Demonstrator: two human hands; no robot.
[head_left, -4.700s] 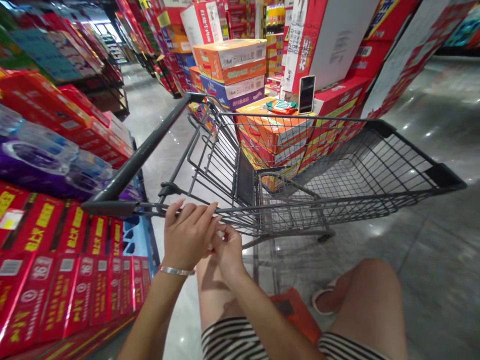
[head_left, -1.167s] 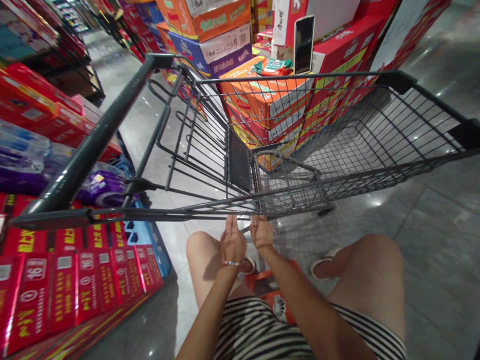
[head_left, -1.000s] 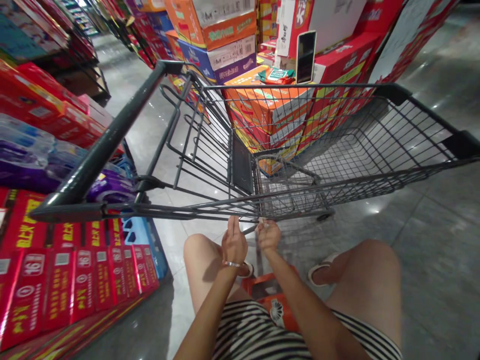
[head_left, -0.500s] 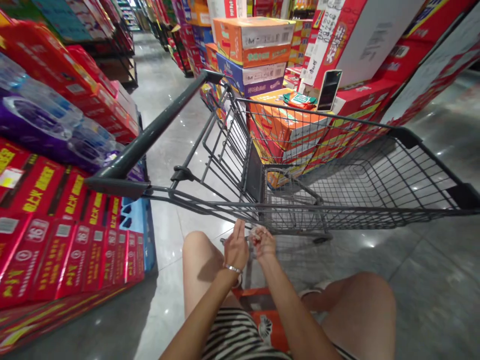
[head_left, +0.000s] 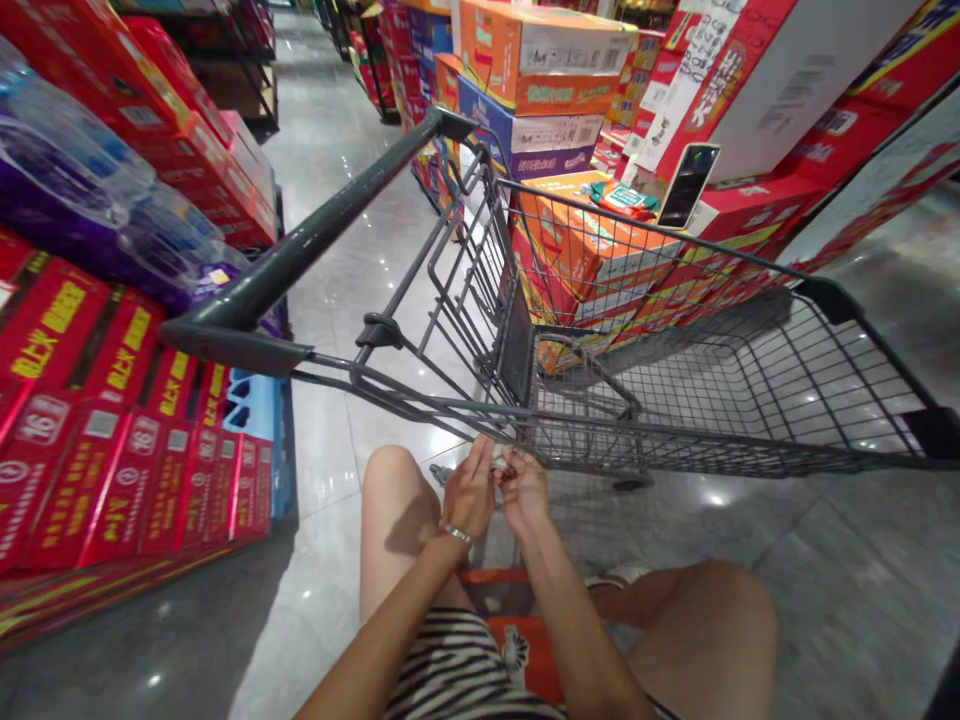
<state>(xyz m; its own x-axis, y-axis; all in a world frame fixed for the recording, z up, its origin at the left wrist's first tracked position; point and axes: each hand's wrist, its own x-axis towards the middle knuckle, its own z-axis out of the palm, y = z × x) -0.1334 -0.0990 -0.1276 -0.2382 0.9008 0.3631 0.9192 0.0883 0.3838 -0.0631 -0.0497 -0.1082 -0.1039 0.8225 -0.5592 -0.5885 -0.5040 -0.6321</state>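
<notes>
My left hand, with a bracelet at its wrist, is beside the near lower side of a grey wire shopping cart. Its fingers point forward, pressed together. Close against it on the right, my right hand has its fingers curled in a pinch. A small pale thing shows between the two hands, too small to name. The cart's basket looks bare inside, and its dark handle slants up at the left.
Red drink cartons and purple-wrapped bottles are stacked on the left. Behind the cart stand orange boxes, with a phone propped on them near a green and orange packet. An orange stool is beneath me.
The view has shifted, so the cart handle and the boxes sit differently in it. My two hands have come closer together, fingertips nearly touching.
</notes>
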